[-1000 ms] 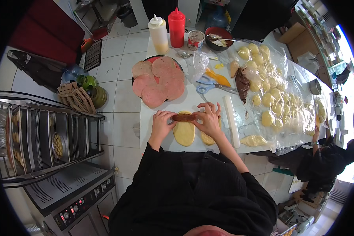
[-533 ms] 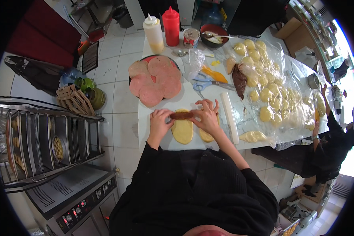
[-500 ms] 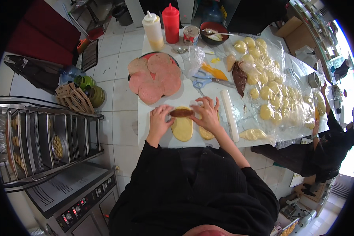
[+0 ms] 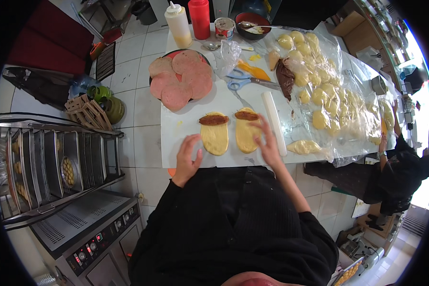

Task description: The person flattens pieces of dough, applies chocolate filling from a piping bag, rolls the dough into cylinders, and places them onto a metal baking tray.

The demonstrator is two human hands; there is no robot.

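The left hand (image 4: 189,158) is loosely open, thumb apart from the curved fingers, holding nothing just beside the left dough piece (image 4: 215,141). The right hand (image 4: 269,147) is also spread open and empty, its fingers at the right edge of the right dough piece (image 4: 246,137); whether the fingertips touch it is hard to tell from above. Both pieces lie flat side by side on the white table (image 4: 176,131), a little apart, each with a brown filling strip (the left one (image 4: 213,119), the right one (image 4: 246,115)) across its far end. Right of them lies a long white rod (image 4: 274,125). Beyond the dough, pink round slices (image 4: 176,95) overlap on a dark-rimmed plate, with blue-handled scissors (image 4: 239,84) to its right. Dough balls (image 4: 319,95) sit under clear plastic farther right, near a brown-filled piping bag (image 4: 284,80). At the far edge stand a pale squeeze bottle (image 4: 179,28), a red one (image 4: 200,21), a can (image 4: 224,29) and a dark bowl (image 4: 254,35)
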